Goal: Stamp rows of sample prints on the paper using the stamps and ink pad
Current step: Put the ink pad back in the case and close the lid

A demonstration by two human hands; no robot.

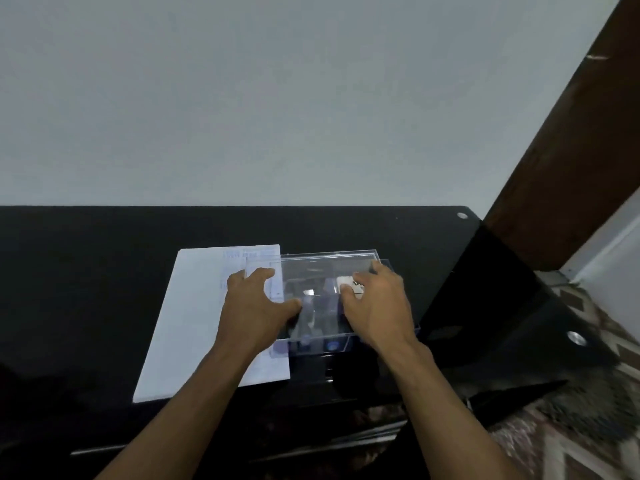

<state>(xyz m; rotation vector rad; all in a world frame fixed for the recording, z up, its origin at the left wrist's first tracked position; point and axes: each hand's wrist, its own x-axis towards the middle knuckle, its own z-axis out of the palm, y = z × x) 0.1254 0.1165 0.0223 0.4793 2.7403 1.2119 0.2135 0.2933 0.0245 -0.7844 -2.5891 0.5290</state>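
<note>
Clear plastic, the shallow rectangular lidded box (329, 268) sits mid-tabletop toward the right edge, overlapping the right edge of the white paper sheet (197, 317) on the black glossy tabletop (86, 271). Dark stamps show blurrily inside. The left hand (256, 306) grips the lid's left end, fingers curled over it; the right hand (375, 306) clasps the right end likewise. Lifting well likely means raising both ends evenly, keeping the base from dragging the paper.

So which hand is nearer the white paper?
Left. The left hand overlaps the paper's right side, on the clear box; the right hand is at the box's far end.
</note>
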